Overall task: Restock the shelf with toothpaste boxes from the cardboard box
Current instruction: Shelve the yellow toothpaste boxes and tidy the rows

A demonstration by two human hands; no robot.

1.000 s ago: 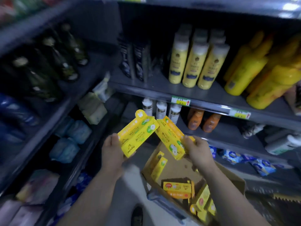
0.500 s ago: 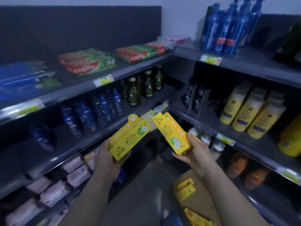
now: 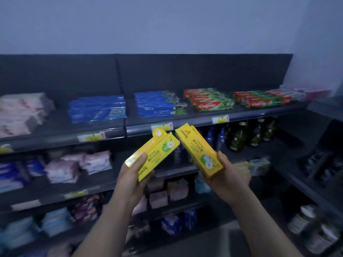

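— What is the place like, starting close in?

— Dim. Low on the right there is a patch of grey floor [image 3: 213, 242]. The dark grey metal shelving [image 3: 61, 127] runs across in front and turns a corner at the right. Its lower levels carry soft plastic-wrapped packs in pink, white and blue [image 3: 63, 169], all blurred.

— And higher up?

— On the second level, right of centre, stand dark green glass bottles [image 3: 239, 138] beside smaller blue bottles [image 3: 210, 136]. The top level holds flat stacks of blue toothpaste cartons [image 3: 96, 109], then red-and-green toothpaste cartons [image 3: 207, 101], with white-pink soft packs [image 3: 20, 112] at the far left. Its front edge bears yellow-green price tags [image 3: 161, 126]. Behind everything is a pale wall [image 3: 167, 25].

— Now the hands.

— Both are raised in front of the second level. The left hand [image 3: 130, 175] grips the lower end of a yellow cardboard toothpaste box with a green apple printed on it [image 3: 157, 154], thumb across the front face and fingers curled behind. The box tilts up to the right. I cannot tell whether another box lies behind it.

— The right?

— The right hand [image 3: 228, 173] cradles the lower end of a second yellow apple-printed toothpaste box [image 3: 196, 145], thumb on its right edge and fingers curled beneath. That one tilts up to the left.

— Do the boxes meet?

— Their upper ends come close together just below the top level's front edge. Whether they touch, I cannot tell.
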